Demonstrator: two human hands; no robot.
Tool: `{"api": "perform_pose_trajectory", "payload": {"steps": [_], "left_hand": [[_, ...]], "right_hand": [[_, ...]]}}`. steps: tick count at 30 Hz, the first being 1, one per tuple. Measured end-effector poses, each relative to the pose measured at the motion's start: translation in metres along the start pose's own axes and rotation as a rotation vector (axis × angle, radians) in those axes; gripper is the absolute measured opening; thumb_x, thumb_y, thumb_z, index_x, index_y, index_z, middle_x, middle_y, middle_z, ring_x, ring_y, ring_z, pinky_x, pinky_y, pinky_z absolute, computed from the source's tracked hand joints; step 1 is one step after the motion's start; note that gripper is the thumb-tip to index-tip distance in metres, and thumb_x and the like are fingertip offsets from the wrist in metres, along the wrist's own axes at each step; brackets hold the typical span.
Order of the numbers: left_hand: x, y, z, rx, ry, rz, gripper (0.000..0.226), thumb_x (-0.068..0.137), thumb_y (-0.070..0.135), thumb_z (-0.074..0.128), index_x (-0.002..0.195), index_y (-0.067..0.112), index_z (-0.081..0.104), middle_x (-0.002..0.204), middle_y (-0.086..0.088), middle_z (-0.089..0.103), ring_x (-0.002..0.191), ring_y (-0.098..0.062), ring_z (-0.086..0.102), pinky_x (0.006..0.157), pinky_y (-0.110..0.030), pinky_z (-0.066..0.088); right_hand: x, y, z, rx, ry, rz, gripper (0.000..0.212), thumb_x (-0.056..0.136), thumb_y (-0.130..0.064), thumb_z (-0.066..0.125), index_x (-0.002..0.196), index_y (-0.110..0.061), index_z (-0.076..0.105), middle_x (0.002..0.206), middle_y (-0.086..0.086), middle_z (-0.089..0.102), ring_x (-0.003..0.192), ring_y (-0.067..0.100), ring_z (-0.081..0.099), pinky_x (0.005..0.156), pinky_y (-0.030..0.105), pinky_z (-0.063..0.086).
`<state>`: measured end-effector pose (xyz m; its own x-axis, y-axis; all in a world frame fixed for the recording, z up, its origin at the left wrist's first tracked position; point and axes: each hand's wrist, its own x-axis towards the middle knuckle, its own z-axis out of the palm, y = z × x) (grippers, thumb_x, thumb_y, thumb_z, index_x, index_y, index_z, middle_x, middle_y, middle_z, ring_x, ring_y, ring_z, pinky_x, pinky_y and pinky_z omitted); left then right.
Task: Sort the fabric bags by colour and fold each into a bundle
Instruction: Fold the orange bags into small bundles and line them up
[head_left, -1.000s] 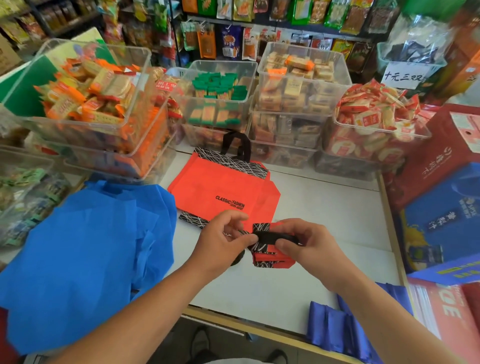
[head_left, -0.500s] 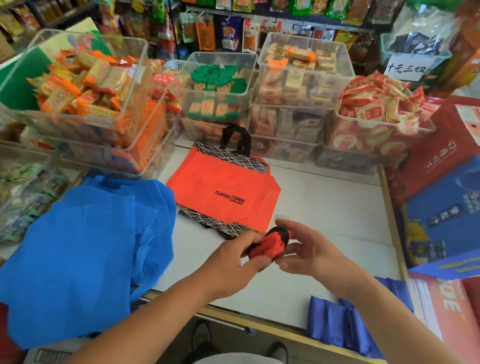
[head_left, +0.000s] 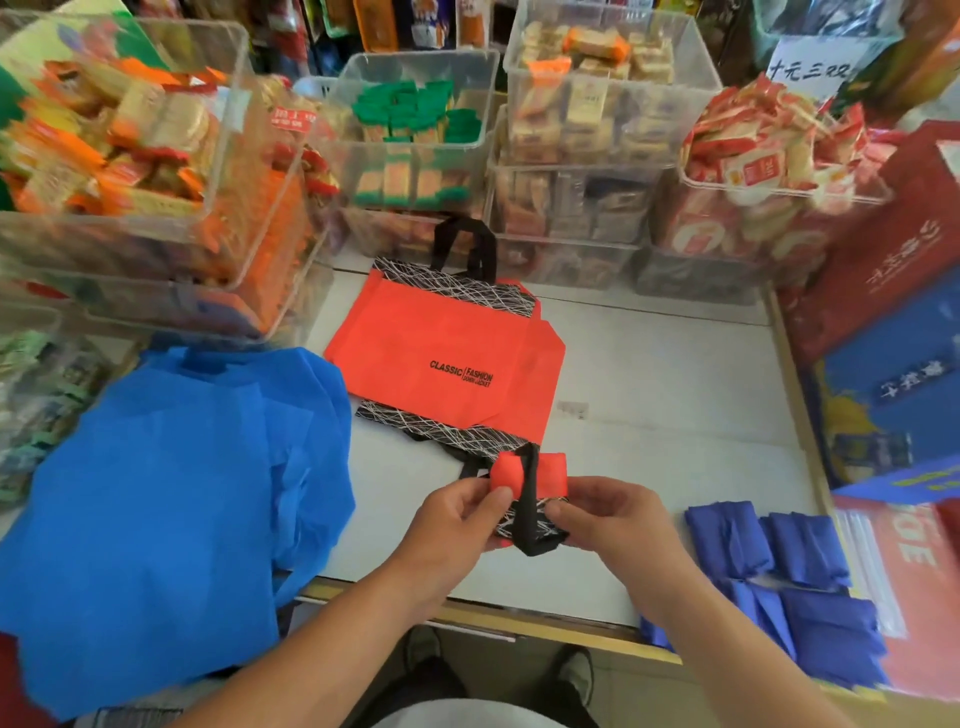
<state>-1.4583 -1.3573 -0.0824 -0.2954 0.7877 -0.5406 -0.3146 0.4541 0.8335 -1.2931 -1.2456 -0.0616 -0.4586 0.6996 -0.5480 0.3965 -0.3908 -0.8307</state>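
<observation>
A small red bundle (head_left: 550, 475), a folded fabric bag with a black strap wrapped round its middle, is held above the white counter (head_left: 675, 395). My left hand (head_left: 457, 519) pinches its left side and my right hand (head_left: 613, 514) grips its right side and lower end. Behind it a flat red bag (head_left: 441, 348) with black patterned bands and black handles lies on the counter. A pile of loose blue bags (head_left: 156, 493) spreads over the left edge. Several folded dark blue bundles (head_left: 779, 566) lie at the right front.
Clear plastic bins (head_left: 415, 145) full of packaged snacks line the back and left of the counter. Red and blue gift boxes (head_left: 893, 338) stand along the right side. The counter's wooden front edge (head_left: 519, 623) runs just below my hands.
The red bundle has been turned in my hands and now stands upright with the black strap running down its middle. The view has tilted down and closer to the counter.
</observation>
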Motion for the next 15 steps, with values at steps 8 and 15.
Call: {"api": "perform_pose_trajectory", "payload": {"steps": [8, 15], "left_hand": [[0.002, -0.007, -0.005, -0.042, -0.047, -0.059, 0.031, 0.095, 0.017, 0.073, 0.123, 0.015, 0.062, 0.109, -0.001, 0.079, 0.105, -0.016, 0.075, 0.091, -0.033, 0.059], [0.010, -0.026, 0.033, 0.036, -0.009, -0.083, 0.037, 0.089, 0.023, 0.080, 0.119, 0.021, 0.060, 0.105, 0.000, 0.078, 0.098, -0.016, 0.076, 0.082, -0.029, 0.061]], "right_hand": [[-0.006, 0.016, 0.031, 0.122, 0.184, 0.090, 0.018, 0.088, 0.004, 0.075, 0.103, -0.006, 0.073, 0.086, 0.013, 0.079, 0.084, 0.033, 0.077, 0.085, 0.053, 0.062], [-0.005, 0.044, 0.007, 0.167, 0.272, 0.151, 0.014, 0.093, 0.006, 0.067, 0.102, -0.004, 0.070, 0.081, 0.015, 0.077, 0.080, 0.034, 0.077, 0.079, 0.053, 0.063]]}}
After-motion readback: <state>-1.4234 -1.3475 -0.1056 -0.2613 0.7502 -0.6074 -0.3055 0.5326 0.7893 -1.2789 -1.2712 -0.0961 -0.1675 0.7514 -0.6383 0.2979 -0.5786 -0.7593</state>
